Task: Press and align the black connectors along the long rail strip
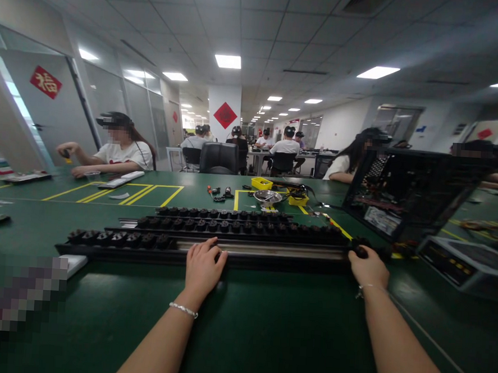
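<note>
A long black power track with a metallic channel lies across the table in front of me. Black round socket modules line its left part, while the rest of the channel shows bare. My left hand is closed over the track near its middle, fingertips on the channel. At the track's right end, my right hand is closed around a dark round socket module, partly hidden by the fingers. Two more tracks filled with such modules lie parallel just behind.
An open computer case stands at the right, beside a grey power supply box. Farther back are a metal bowl, yellow trays and cables. Co-workers sit across the table. A white-ended, blurred-out object lies at the left.
</note>
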Demonstrator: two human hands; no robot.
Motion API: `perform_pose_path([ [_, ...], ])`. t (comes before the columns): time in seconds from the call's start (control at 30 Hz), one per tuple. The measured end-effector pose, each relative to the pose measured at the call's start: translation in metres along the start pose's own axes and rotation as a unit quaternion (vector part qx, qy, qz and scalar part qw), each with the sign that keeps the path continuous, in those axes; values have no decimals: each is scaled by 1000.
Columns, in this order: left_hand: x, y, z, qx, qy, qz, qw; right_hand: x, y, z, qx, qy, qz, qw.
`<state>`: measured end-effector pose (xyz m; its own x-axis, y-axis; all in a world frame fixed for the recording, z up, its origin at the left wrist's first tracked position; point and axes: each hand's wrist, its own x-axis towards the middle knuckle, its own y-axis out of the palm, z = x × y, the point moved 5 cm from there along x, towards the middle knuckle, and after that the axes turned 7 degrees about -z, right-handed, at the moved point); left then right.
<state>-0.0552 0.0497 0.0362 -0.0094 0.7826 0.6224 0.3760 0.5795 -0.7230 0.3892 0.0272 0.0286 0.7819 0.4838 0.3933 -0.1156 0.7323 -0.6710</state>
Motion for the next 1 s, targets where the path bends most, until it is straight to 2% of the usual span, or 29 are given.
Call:
perform_pose_path([
  [0.1, 0, 0, 0, 5, 0, 3, 1000, 1, -1, -3, -6, 28, 11, 1000],
  [0.47, 1, 1, 1, 14, -1, 15, 1000, 2, -3, -1, -3, -10, 8, 1000],
  [0.63, 1, 0, 0, 11, -8, 20, 1000, 5, -5, -6, -1, 15, 2, 1000],
  [1.0, 1, 3, 3, 12, 1, 16, 1000, 12, -4, -15, 13, 24, -14, 1000],
])
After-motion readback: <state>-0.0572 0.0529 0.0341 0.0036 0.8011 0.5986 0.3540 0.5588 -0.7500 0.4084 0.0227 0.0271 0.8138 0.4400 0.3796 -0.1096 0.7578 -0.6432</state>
